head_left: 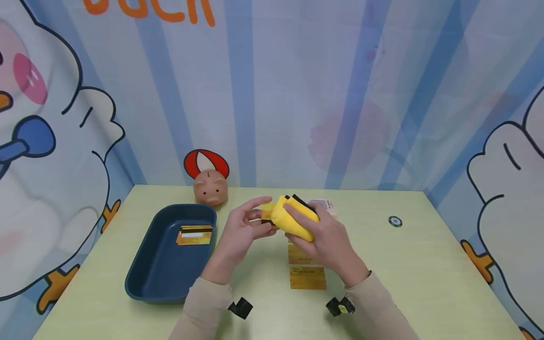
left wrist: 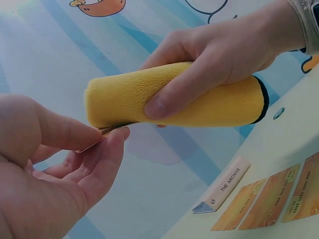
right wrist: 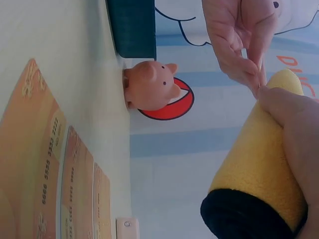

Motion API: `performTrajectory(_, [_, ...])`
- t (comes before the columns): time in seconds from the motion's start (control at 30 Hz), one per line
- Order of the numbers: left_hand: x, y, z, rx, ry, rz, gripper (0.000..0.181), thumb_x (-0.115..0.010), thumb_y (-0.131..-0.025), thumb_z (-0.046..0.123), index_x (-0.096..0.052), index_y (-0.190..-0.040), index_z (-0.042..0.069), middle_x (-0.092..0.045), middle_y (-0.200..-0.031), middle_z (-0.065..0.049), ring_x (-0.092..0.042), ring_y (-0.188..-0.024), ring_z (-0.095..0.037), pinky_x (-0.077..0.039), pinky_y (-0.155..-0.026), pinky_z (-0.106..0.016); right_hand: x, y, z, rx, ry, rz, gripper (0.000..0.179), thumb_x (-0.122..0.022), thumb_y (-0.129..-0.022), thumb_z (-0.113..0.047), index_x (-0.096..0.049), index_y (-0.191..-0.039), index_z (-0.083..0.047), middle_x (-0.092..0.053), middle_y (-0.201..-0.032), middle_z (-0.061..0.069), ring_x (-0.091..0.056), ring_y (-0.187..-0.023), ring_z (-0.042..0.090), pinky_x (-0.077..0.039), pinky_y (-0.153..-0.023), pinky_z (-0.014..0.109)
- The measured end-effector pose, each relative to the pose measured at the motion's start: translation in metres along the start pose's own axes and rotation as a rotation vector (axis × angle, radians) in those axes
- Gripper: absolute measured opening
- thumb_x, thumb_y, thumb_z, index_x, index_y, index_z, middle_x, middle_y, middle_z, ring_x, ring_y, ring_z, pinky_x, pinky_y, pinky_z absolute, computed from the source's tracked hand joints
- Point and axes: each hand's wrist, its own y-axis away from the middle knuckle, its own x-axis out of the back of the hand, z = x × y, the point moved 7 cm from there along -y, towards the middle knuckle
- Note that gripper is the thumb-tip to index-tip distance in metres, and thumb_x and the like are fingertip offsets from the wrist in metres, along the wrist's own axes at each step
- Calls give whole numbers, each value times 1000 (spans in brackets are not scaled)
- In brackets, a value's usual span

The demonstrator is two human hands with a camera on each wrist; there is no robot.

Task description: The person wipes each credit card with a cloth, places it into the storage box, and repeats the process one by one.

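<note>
My left hand (head_left: 241,232) pinches a gold bank card (head_left: 266,213) by its edge, fingers and thumb on either side. A folded yellow cloth (head_left: 292,221) with black edging is gripped by my right hand (head_left: 330,238). The cloth touches the card and hides part of it; in the left wrist view the card shows only as a thin edge below the cloth (left wrist: 119,99). Under the hands, gold cards (head_left: 308,277) lie in a row on the table, partly covered in the head view by the right hand.
At the left, a dark blue tray (head_left: 138,264) holds some gold cards (head_left: 194,235). A pink piggy bank (head_left: 210,188) stands behind it. Beyond the card row lies a small box marked "THE ARCHIVE" (left wrist: 227,184). A round chip (head_left: 395,221) is at the right.
</note>
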Motion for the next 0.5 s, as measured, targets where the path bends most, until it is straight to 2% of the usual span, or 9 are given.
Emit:
performTrajectory(0.1, [3,1,2,0,16,7,60,-62,-97,-12,-54,-152,9,-67,-126,-27,-77,-99,-28,-63,-88,-39,3,0,4,5,13,4,74,-83,-90,-39,-51,-157,-36,-59,-124,20,-62,-91,25,-59,-62,37])
performTrajectory(0.3, [9,2,4,16,32,17,62,-61,-97,-13,-51,-154,8,-63,-132,-33,-76,-100,-26,-63,-87,-38,7,2,12,-14,49,1,72,-84,-89,-40,-53,-155,-37,-60,-123,19,-64,-96,27,-60,-63,40])
performTrajectory(0.5, [16,1,3,31,-82,40,63,-63,-96,-13,-51,-153,8,-66,-127,-28,-74,-106,-34,-63,-88,-39,10,2,24,-61,97,-22,65,-82,-91,-41,-58,-151,-37,-61,-118,18,-62,-86,25,-55,-56,38])
